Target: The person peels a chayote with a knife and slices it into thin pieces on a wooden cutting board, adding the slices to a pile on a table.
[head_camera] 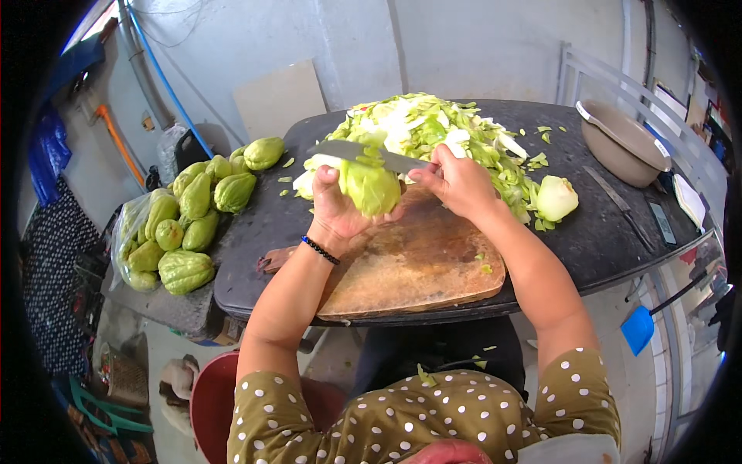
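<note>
My left hand (pixel 336 209) holds a pale green chayote (pixel 374 188) from below, raised over a wooden cutting board (pixel 426 261). In my right hand (pixel 461 182) is the handle of a kitchen knife (pixel 342 149). Its blade points left and lies across the top of the chayote, where bits of green cling to it. Just beyond both hands, a large heap of chayote peelings and cut pieces (pixel 417 119) covers the middle of the table. A pale peeled chayote (pixel 556 199) sits to the right of the heap.
Whole chayotes (pixel 196 196), some in a clear plastic bag (pixel 120 243), lie at the left. On the table's (pixel 579 255) right are a brown basin (pixel 617 145), a second knife (pixel 608 191), a phone (pixel 661 222) and a cloth (pixel 688 197). A red bucket (pixel 214 400) stands below left.
</note>
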### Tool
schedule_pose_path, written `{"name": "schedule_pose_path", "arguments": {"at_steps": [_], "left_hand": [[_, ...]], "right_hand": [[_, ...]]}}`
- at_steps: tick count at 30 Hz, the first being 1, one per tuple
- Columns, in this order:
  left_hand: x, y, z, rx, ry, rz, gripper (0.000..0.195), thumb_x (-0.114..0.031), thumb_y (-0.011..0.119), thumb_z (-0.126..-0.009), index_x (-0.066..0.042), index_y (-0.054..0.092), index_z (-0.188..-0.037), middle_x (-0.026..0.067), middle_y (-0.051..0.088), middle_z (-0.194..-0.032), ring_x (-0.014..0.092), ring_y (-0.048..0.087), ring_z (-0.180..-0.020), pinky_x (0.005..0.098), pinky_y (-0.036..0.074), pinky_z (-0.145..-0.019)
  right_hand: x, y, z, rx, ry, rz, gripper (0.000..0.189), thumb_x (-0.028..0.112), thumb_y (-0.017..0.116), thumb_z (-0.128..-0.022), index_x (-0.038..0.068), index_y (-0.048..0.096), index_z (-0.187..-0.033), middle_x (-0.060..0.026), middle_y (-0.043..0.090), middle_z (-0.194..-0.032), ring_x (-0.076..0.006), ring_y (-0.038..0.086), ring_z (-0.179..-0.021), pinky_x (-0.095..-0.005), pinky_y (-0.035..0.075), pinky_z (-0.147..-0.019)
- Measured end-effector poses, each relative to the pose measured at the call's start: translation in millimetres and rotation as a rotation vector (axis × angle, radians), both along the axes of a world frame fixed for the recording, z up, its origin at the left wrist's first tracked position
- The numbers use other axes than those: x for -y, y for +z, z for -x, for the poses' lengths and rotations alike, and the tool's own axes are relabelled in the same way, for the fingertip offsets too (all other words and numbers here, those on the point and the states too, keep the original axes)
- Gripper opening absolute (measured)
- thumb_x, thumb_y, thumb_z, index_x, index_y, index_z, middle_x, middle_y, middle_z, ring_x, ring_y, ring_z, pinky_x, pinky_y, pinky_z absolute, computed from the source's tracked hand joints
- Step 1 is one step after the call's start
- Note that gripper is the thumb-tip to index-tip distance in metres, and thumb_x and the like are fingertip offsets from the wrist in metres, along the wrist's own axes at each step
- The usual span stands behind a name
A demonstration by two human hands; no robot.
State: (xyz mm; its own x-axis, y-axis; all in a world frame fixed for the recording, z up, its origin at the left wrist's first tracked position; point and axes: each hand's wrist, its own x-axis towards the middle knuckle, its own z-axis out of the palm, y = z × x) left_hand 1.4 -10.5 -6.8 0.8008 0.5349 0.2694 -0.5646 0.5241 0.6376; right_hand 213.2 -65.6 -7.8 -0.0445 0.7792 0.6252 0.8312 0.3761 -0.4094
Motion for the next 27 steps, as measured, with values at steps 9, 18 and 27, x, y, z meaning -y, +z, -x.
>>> {"name": "schedule_pose_path", "arguments": {"at_steps": [9, 18, 27], "left_hand": [[10, -23, -12, -0.106, -0.094, 0.006, 0.074, -0.063, 0.049, -0.077, -0.012, 0.044, -0.130, 0.0141, 0.054, -0.121, 0.036, 0.058, -0.101, 0.0611, 0.049, -0.072], [11, -12, -15, -0.132, 0.003, -0.099, 0.079, -0.041, 0.064, -0.059, -0.006, 0.046, -0.127, 0.0157, 0.055, -0.115, 0.037, 0.057, -0.100, 0.0504, 0.049, -0.067], [14, 5, -7, 0.011, -0.031, -0.243, 0.087, -0.039, 0.065, -0.059, -0.008, 0.036, -0.135, 0.0218, 0.048, -0.124, 0.036, 0.056, -0.100, 0.0508, 0.053, -0.066]], "right_hand": [[20, 5, 14, 0.052, 0.151, -0.152, 0.065, 0.072, 0.055, -0.073, 0.007, 0.050, -0.084, -0.0057, 0.062, -0.063, -0.0255, 0.062, -0.054, -0.0346, 0.047, -0.048], [-4, -1, -10, 0.029, -0.028, -0.121, 0.072, 0.076, 0.044, -0.075, 0.005, 0.052, -0.084, -0.0055, 0.064, -0.063, -0.0286, 0.064, -0.058, -0.0400, 0.050, -0.052], [-1, 26, -47, -0.213, -0.340, 0.250, 0.069, 0.071, 0.037, -0.084, 0.004, 0.052, -0.085, -0.0154, 0.061, -0.072, -0.0331, 0.061, -0.073, -0.0413, 0.045, -0.066]]}}
